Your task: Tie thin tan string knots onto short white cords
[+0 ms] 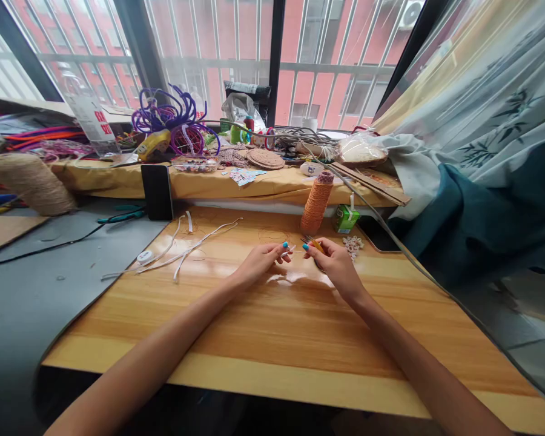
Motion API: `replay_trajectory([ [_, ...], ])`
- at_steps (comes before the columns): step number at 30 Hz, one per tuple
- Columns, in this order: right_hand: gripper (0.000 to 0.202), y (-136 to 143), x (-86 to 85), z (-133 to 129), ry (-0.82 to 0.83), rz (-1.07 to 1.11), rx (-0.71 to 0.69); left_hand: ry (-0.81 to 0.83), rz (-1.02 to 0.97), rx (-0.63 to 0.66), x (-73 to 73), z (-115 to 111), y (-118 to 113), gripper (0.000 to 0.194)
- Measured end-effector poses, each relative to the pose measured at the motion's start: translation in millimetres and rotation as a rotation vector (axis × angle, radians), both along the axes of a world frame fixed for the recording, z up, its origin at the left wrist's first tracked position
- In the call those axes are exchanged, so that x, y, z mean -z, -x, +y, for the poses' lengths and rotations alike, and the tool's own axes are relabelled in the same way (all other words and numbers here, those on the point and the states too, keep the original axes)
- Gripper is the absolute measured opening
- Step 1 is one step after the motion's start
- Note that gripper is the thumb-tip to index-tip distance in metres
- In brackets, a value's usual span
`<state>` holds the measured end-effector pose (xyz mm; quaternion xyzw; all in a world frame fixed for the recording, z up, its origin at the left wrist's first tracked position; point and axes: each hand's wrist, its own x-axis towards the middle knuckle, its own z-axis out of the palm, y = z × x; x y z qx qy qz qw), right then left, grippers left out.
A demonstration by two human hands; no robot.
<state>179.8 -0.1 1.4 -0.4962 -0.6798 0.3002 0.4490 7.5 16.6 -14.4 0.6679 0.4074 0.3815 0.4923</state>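
Observation:
My left hand (272, 259) is closed in a pinch on a small white cord piece (289, 251). Across a narrow gap, my right hand (333, 261) pinches a thin thread (298, 252) that runs over to the white piece. A pointed tool with a yellow-orange handle (317, 244) shows at the right fingers; whether it is held or lies behind them I cannot tell. Just beyond stands an orange thread cone (318, 203). Small pale beads or rings (353, 245) lie in a pile right of my right hand. White cord lengths (191, 249) are spread out on the left.
A wooden board (272, 327) forms the work surface. Behind it, a cloth-covered ledge (263, 189) carries yarn, purple stems and packets. A dark phone (157, 192) leans upright at the left, near a twine roll (29, 181). A green box (346, 218) and a grey cable (390, 236) are at the right.

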Motion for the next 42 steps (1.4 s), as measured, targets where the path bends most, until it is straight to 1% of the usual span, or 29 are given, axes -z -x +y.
replay_trajectory([
  [3, 0.031, 0.4, 0.5, -0.8, -0.01, -0.016, 0.012, 0.016, 0.011, 0.024, -0.1, -1.3, -0.1, 0.032],
  [6, 0.027, 2.0, -0.2, -4.0, -0.047, -0.082, 0.0, 0.028, -0.023, 0.008, 4.0, -0.1, 0.3, 0.029],
  [9, 0.022, 4.3, 2.6, -7.6, -0.168, -0.267, -0.026, 0.032, -0.075, -0.046, 8.0, 1.0, 0.4, 0.029],
  [13, 0.012, 7.4, 14.7, -9.6, -0.382, -0.537, -0.167, 0.034, -0.112, -0.084, 10.9, 0.9, 0.1, 0.03],
  [15, 0.009, 7.5, 19.7, -9.2, -0.432, -0.626, -0.214, 0.031, -0.06, -0.083, 11.7, 2.0, 1.0, 0.03],
  [17, 0.009, 6.6, 21.2, -8.4, -0.452, -0.664, -0.217, -0.015, 0.027, -0.088, 11.6, 4.1, 3.2, 0.029],
  [20, 0.012, 5.0, 17.6, -7.3, -0.413, -0.594, -0.135, -0.111, 0.084, -0.097, 8.7, 6.7, 7.1, 0.025],
  [23, 0.021, 5.2, 12.6, -6.8, -0.322, -0.497, -0.033, -0.14, 0.027, -0.117, 3.8, 5.8, 8.9, 0.021],
  [28, 0.028, 7.9, 8.3, -7.0, -0.229, -0.457, 0.026, -0.165, 0.011, -0.191, -3.8, 0.2, 7.9, 0.017],
  [30, 0.03, 9.1, 6.7, -7.5, -0.156, -0.409, 0.011, -0.176, 0.037, -0.196, -6.5, -0.9, 7.9, 0.016],
  [33, 0.031, 9.7, 3.9, -7.3, -0.012, -0.282, -0.024, -0.209, 0.071, -0.132, -9.3, -0.5, 8.7, 0.013],
  [35, 0.032, 8.9, 2.6, -6.2, 0.055, -0.208, -0.028, -0.249, 0.109, -0.119, -9.6, 0.4, 9.5, 0.012],
  [38, 0.033, 7.4, 1.0, -5.0, 0.094, -0.168, -0.058, -0.371, 0.224, -0.157, -7.5, 1.6, 11.2, 0.016],
  [42, 0.031, 8.1, -2.7, -8.4, 0.062, -0.238, -0.109, -0.524, 0.324, -0.207, -5.2, 1.4, 14.0, 0.022],
])
